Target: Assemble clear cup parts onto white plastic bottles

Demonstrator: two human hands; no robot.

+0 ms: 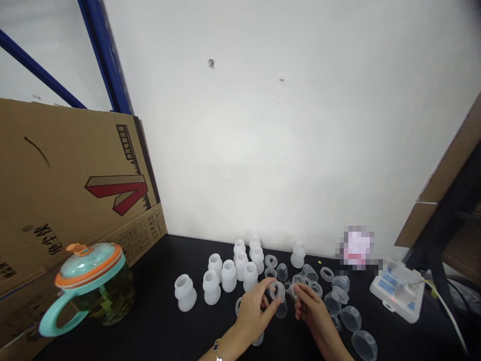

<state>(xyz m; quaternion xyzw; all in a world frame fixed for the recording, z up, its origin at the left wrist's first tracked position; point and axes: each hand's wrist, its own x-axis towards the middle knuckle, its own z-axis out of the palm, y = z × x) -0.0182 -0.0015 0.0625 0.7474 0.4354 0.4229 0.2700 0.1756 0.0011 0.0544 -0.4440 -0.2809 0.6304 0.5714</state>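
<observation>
My left hand (254, 310) is closed on a clear plastic screw ring (277, 291), held upright between thumb and fingers. Just to the right, my right hand (314, 312) pinches a small translucent piece (294, 291); its exact shape blends with the parts behind it. Around both hands lie several translucent rings and dome caps, among them a flat ring (326, 274) and a dome cap (350, 318). Left of my hands stand several white, open-necked bottles (229, 276), which look like small baby bottles. Parts beneath my left hand are partly hidden.
A teapot with a turquoise handle (62, 318) and orange-rimmed lid stands at the left by a cardboard box (75, 170). On the right a white power strip (398, 291) sits with its cable. The white wall (285, 150) rises behind the black table (158, 331).
</observation>
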